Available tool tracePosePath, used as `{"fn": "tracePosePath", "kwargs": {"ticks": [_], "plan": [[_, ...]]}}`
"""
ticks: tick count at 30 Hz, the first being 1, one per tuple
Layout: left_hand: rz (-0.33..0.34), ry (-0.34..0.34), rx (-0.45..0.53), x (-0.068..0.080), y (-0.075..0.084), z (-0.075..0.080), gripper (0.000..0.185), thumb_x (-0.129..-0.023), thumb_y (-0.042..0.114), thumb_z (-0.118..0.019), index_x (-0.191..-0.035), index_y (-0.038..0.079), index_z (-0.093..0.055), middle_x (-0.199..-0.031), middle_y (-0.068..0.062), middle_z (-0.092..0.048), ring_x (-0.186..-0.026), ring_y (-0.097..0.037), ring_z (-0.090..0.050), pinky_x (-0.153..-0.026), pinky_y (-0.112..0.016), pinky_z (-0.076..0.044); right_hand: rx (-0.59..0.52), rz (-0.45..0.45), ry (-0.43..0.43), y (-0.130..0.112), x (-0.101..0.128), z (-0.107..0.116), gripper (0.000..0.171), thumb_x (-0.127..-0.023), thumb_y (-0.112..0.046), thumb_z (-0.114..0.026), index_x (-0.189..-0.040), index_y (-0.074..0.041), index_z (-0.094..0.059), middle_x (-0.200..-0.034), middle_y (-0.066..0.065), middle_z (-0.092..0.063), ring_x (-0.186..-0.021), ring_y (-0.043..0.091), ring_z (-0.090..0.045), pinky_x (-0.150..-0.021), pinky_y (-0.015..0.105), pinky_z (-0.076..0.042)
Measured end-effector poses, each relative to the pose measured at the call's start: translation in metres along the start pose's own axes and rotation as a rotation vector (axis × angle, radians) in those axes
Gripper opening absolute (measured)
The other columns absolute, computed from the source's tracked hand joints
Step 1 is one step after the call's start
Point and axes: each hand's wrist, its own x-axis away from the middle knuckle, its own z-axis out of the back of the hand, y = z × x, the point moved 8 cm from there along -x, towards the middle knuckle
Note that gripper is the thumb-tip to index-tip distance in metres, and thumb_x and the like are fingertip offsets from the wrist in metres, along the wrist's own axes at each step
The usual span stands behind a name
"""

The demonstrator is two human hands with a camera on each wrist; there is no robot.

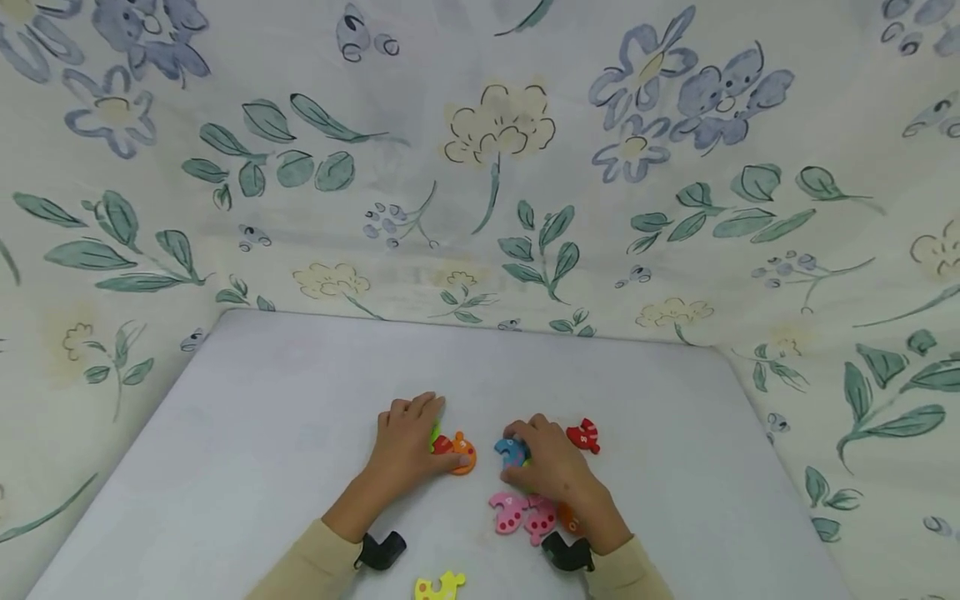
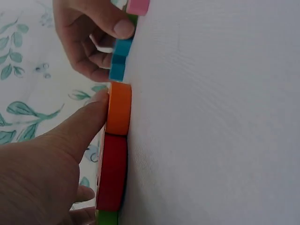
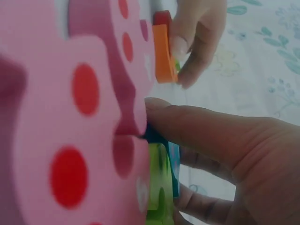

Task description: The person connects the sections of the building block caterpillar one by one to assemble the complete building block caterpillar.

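In the head view my left hand (image 1: 408, 442) lies over a row of small animal-shaped pieces. Its straight thumb rests on the orange piece (image 1: 465, 454), which abuts a red piece (image 2: 112, 173); a green piece (image 2: 108, 217) shows at the row's end. My right hand (image 1: 551, 458) pinches a blue animal-shaped piece (image 1: 511, 452) between thumb and fingers, close to the tabletop. A green piece (image 3: 160, 183) is beside the blue one, partly hidden by the hand. Two pink spotted pieces (image 1: 509, 512) lie nearer to me, below the right hand.
A red striped piece (image 1: 583, 435) lies right of the right hand. Another orange piece (image 1: 567, 518) is partly covered by the right wrist. A yellow piece (image 1: 440, 586) sits at the near edge of view. Floral cloth (image 1: 420, 183) hangs behind the white table (image 1: 300, 375).
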Motion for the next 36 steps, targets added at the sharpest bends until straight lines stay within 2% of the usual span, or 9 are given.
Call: {"fn": "tracePosePath", "kwargs": {"ticks": [5,9,15,19,25,31,36], "plan": [[-0.027,-0.05,0.038,0.003,-0.006,0.004,0.101,-0.075,0.058,-0.09,-0.153,0.007,-0.052,-0.157,-0.016,-0.047,-0.131,-0.037,-0.043,-0.103,-0.058,-0.038,-0.041,0.046,-0.037,-0.003,-0.001,0.002,0.053,-0.084,-0.028,-0.089,-0.133,-0.022,-0.069,-0.123,0.007,-0.058,-0.107,0.024,-0.056,-0.088,0.046,-0.059],[-0.061,-0.099,0.068,0.01,-0.022,0.01,0.105,-0.075,0.056,-0.091,-0.158,0.01,-0.046,-0.162,-0.013,-0.041,-0.139,-0.036,-0.04,-0.109,-0.058,-0.038,-0.057,0.095,-0.043,-0.005,-0.002,0.003,0.052,-0.084,-0.024,-0.088,-0.133,-0.021,-0.071,-0.126,0.007,-0.057,-0.11,0.025,-0.056,-0.091,0.046,-0.059],[-0.046,-0.075,0.076,0.019,-0.045,0.019,0.106,-0.075,0.051,-0.092,-0.157,0.004,-0.044,-0.162,-0.018,-0.039,-0.144,-0.042,-0.039,-0.111,-0.066,-0.037,-0.053,0.103,-0.019,-0.006,-0.002,0.003,0.054,-0.085,-0.022,-0.087,-0.135,-0.017,-0.068,-0.129,0.009,-0.057,-0.112,0.027,-0.057,-0.093,0.048,-0.058],[-0.037,-0.061,0.126,0.023,-0.05,0.019,0.099,-0.078,0.048,-0.091,-0.155,0.003,-0.047,-0.162,-0.019,-0.04,-0.146,-0.043,-0.038,-0.113,-0.068,-0.035,-0.078,0.102,0.002,-0.007,-0.003,0.003,0.055,-0.086,-0.021,-0.086,-0.136,-0.013,-0.065,-0.13,0.008,-0.059,-0.116,0.027,-0.057,-0.096,0.048,-0.057],[-0.049,-0.007,0.204,0.03,-0.06,0.022,0.086,-0.084,0.039,-0.089,-0.154,0.007,-0.051,-0.164,-0.014,-0.04,-0.146,-0.041,-0.038,-0.114,-0.068,-0.035,-0.151,0.172,-0.027,-0.017,-0.008,0.0,0.05,-0.09,-0.021,-0.083,-0.136,-0.012,-0.066,-0.129,0.004,-0.062,-0.115,0.023,-0.057,-0.098,0.046,-0.056],[-0.103,0.008,0.272,0.028,-0.062,0.02,0.08,-0.087,0.036,-0.086,-0.154,0.009,-0.052,-0.163,-0.009,-0.042,-0.149,-0.038,-0.036,-0.115,-0.068,-0.032,-0.117,0.166,-0.045,-0.021,-0.012,-0.006,0.054,-0.09,-0.021,-0.084,-0.138,-0.008,-0.064,-0.128,0.005,-0.059,-0.114,0.022,-0.056,-0.1,0.044,-0.055],[-0.112,0.012,0.27,0.026,-0.06,0.015,0.078,-0.087,0.036,-0.086,-0.154,0.011,-0.054,-0.165,-0.007,-0.041,-0.15,-0.036,-0.035,-0.115,-0.068,-0.033,-0.105,0.168,-0.069,-0.024,-0.013,-0.008,0.055,-0.09,-0.019,-0.083,-0.139,-0.007,-0.062,-0.128,0.005,-0.056,-0.113,0.021,-0.054,-0.098,0.041,-0.056]]}}
